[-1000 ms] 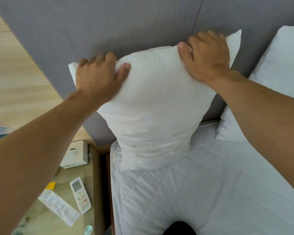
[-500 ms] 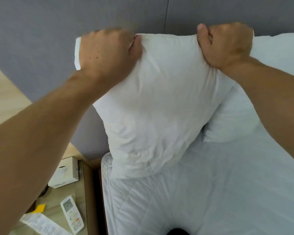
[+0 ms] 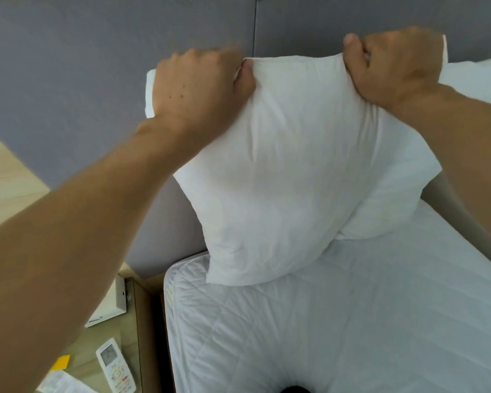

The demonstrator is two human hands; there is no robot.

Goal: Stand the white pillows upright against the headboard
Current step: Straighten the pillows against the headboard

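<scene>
From the head camera, looking down over the top end of a bed, the left hand (image 3: pixel 194 89) is closed on the upper left corner of a white pillow (image 3: pixel 278 177), thumb pressed into the front of the fabric and the other fingers wrapped over the top edge, where they are blurred. The right hand (image 3: pixel 394 66) is clenched in a fist on the upper right corner of the same pillow, bunching the cloth under the thumb. The pillow stands nearly upright, tilted a little, its bottom edge resting on the quilted white mattress (image 3: pixel 338 321) and its back toward the grey headboard (image 3: pixel 82 80); whether it touches the headboard cannot be told. A second pillow (image 3: pixel 394 205) leans behind it and to the right, partly covered by the first and by the right forearm, its lower corner on the mattress. To the left of the bed, a wooden nightstand (image 3: pixel 142 321) carries a white remote (image 3: pixel 115 367), a yellow note (image 3: pixel 61 362), a printed paper slip (image 3: pixel 63 382) and a white box (image 3: pixel 112 304) half hidden by the left forearm.
</scene>
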